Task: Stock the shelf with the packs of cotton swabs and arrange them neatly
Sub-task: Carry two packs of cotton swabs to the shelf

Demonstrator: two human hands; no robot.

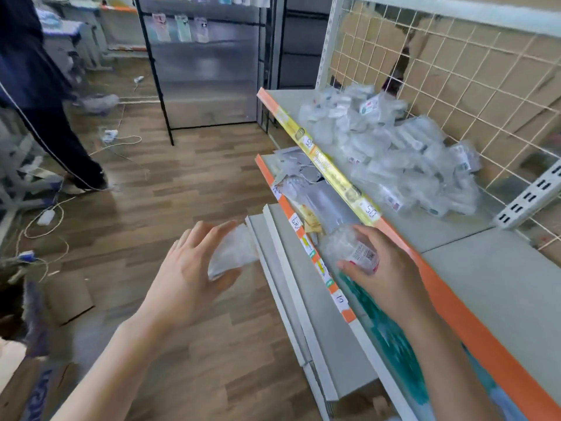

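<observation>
1. The left hand (188, 268) grips a clear pack (235, 252) of cotton swabs, thumb under it and fingers over it. It holds the pack out in front of the shelves, above the floor.
2. The right hand (388, 268) holds a labelled pack (352, 249), with a red and white sticker, just below the front edge of the top shelf (501, 293).
3. I think each hand carries one pack so that two can go up together.
4. The pile of packs (394, 153) lies on the far part of the top shelf as a loose heap, not in rows. It leans against the wire grid (455, 71), which probably stops the packs from falling behind.
5. On the near part of the top shelf only the grey surface shows, so a neat row could begin there.
6. The lower shelf (291, 214) carries other goods, too blurred for me to name.
7. The packs look soft and smooth, so they may slide when they are stacked.
</observation>
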